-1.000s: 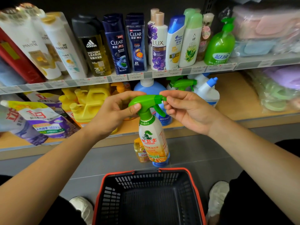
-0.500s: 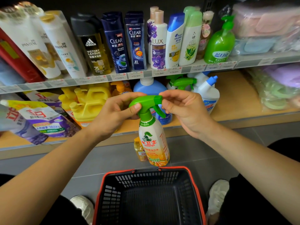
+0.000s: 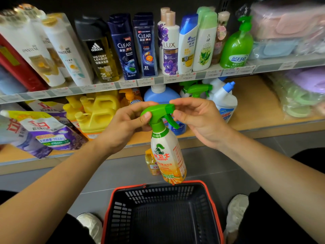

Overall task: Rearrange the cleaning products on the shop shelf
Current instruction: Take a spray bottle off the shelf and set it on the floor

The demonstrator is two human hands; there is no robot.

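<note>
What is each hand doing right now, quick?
Left hand: grips the spray bottle by its green trigger head.
Right hand: pinches the nozzle.

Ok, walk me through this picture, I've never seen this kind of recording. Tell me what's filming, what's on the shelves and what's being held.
There is no machine here: a person works with two bare hands. The one picture comes from a camera worn on the head, looking forward and down. The left hand grips the green trigger head of a spray bottle, and the right hand pinches its nozzle. The bottle is held up over the far rim of a black, red-edged basket. Behind it, the upper shelf carries shampoo bottles. The lower shelf has yellow jugs and refill pouches.
</note>
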